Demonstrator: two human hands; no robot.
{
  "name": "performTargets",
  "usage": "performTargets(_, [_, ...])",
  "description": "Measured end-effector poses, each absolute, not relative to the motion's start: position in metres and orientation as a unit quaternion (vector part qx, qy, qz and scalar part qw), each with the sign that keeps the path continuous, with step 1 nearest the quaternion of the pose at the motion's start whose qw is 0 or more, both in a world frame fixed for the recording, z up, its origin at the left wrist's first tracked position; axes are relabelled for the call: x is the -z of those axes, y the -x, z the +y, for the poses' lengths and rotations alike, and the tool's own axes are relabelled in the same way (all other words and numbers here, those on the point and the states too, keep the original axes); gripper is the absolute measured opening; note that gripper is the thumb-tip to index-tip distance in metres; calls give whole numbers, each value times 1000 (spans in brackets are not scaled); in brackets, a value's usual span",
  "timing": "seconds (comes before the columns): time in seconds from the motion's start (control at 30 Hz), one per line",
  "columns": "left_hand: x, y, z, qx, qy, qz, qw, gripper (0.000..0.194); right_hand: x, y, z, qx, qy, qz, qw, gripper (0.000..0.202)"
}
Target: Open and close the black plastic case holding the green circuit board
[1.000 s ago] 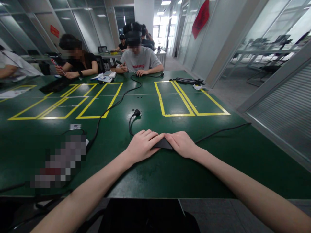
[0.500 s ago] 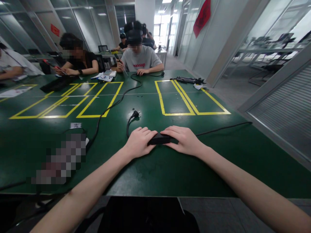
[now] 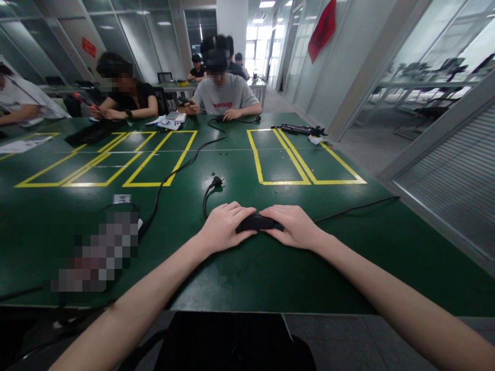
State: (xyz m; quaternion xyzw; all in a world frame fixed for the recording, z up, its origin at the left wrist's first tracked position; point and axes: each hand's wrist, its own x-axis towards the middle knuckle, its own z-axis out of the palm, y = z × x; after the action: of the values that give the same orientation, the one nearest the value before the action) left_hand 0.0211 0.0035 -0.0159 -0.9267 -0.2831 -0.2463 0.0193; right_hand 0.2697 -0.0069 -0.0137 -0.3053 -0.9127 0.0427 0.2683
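Glass walls [image 3: 135, 46] frame an office where a black power brick [image 3: 257, 222] sits at a green table [image 3: 209, 288], between one worker's hands. Left hand [image 3: 226, 226] and right hand [image 3: 296, 226] each hold one end of the brick, clasped around it. Beyond the brick and to its left lies a black plug [image 3: 216, 182] on a curved cord [image 3: 204, 202]; a thin cable [image 3: 348, 209] trails off to its right. Farther beyond the brick, yellow tape [image 3: 284, 182] outlines rectangles, and a person in a gray shirt [image 3: 224, 93] sits opposite.

We find the black block's [image 3: 258, 222] ends hidden by the fingers [image 3: 273, 212] and cannot identify the pixelated object [image 3: 102, 252].
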Motion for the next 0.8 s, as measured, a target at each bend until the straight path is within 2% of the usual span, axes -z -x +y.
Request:
performTargets(0.1, [14,-19,4,243,928,-280,34,31,13,-269,-8,-109,329,-893,286,22])
performTargets(0.23, [15,-18,5,214,940,-258,58,23,11,-268,-11,-365,349,-819,273,46])
performTargets(0.33, [17,-20,6,216,942,-253,51,25,11,-265,-11,-488,357,-754,256,42])
performTargets(0.43, [18,-24,6,236,933,-269,42,32,11,-265,-8,-443,386,-754,294,35])
performTargets(0.53, [16,-24,5,256,921,-288,52,54,10,-276,2,-357,433,-744,362,37])
performTargets(0.6, [16,-23,4,259,919,-291,53,60,8,-292,12,-288,477,-713,425,40])
performTargets(0.7, [18,-20,4,246,925,-287,34,50,-1,-326,28,-179,561,-644,489,41])
performTargets(0.8, [20,-18,5,224,930,-291,10,40,-15,-365,39,-77,650,-568,499,46])
